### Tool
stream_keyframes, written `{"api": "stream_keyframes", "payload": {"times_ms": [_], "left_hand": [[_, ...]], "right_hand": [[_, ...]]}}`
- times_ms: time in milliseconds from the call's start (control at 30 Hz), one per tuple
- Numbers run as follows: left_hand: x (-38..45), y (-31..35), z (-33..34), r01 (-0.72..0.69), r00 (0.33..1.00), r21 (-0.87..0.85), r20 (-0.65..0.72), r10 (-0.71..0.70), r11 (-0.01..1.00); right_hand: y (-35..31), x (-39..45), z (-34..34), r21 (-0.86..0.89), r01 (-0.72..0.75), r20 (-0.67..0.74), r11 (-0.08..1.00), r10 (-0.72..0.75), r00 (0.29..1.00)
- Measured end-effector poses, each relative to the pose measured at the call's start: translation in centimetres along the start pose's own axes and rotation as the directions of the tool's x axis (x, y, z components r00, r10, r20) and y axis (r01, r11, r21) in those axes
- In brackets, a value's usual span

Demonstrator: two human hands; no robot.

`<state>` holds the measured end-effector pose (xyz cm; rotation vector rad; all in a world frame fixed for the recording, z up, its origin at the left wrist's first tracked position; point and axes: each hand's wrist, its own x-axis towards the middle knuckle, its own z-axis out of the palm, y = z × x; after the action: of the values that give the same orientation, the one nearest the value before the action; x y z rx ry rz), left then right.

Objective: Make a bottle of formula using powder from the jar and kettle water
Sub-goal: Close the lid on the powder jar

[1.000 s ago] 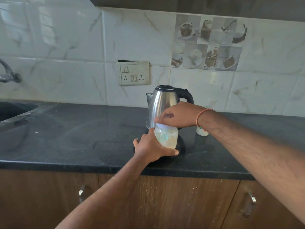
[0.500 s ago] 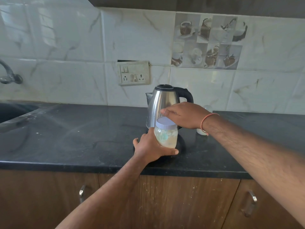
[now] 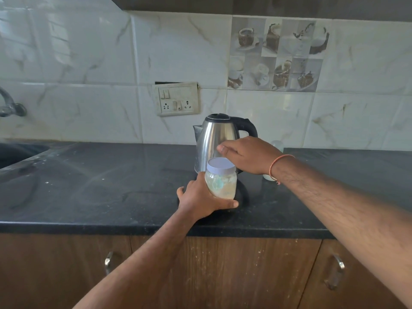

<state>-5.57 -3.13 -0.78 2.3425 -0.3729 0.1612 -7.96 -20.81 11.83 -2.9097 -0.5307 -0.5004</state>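
Your left hand (image 3: 201, 198) grips the jar (image 3: 221, 178) from its left side, thumb curled round the front near the base and fingers wrapped behind it. The jar stands upright near the front edge of the dark tabletop (image 3: 89, 186), its pale lid (image 3: 220, 164) on top and a whitish powder showing through the clear wall.

Your right hand (image 3: 247, 155) hovers just above and behind the lid, palm down, fingers relaxed and slightly bent, holding nothing. You cannot tell whether its fingertips touch the lid's rim. An orange thread band (image 3: 278, 162) circles your right wrist.

Directly behind the jar stands the steel kettle (image 3: 214, 139), upright, black lid closed, black handle toward the right, spout toward the left. A small white item (image 3: 275, 147) sits just right of the kettle, mostly hidden behind your right wrist; what it is cannot be made out.

On the tiled wall above the kettle is a switch-and-socket plate (image 3: 176, 99). A sink (image 3: 15, 151) lies at the far left with a tap (image 3: 10, 105) above it. Wooden cabinet doors (image 3: 234, 275) run below the tabletop.
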Motion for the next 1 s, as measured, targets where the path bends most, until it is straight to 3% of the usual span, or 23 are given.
{"api": "stream_keyframes", "payload": {"times_ms": [133,367,500,667,867,1000], "left_hand": [[-0.04,0.06,-0.04,-0.001,1.000,-0.005,-0.002,0.001,1.000],[-0.05,0.16,-0.06,-0.003,1.000,-0.010,0.009,0.003,1.000],[0.05,0.01,-0.03,0.003,1.000,-0.014,0.014,-0.003,1.000],[0.09,-0.02,-0.03,-0.001,1.000,-0.022,0.015,0.001,1.000],[0.07,-0.02,-0.07,0.000,1.000,-0.025,0.017,0.000,1.000],[0.08,0.01,-0.08,-0.004,1.000,-0.024,0.014,0.004,1.000]], "right_hand": [[0.02,-0.02,0.10,0.074,0.002,0.003,0.997,-0.002,1.000],[0.29,0.15,0.20,0.056,-0.035,-0.045,0.998,0.037,0.998],[0.19,-0.08,0.17,0.113,-0.044,0.005,0.993,0.043,0.999],[0.10,-0.07,0.02,-0.023,-0.053,-0.024,0.998,0.052,0.998],[0.39,0.17,0.24,0.053,-0.024,-0.007,0.998,0.024,1.000],[0.39,0.24,0.02,-0.066,-0.047,-0.020,0.997,0.046,0.999]]}}
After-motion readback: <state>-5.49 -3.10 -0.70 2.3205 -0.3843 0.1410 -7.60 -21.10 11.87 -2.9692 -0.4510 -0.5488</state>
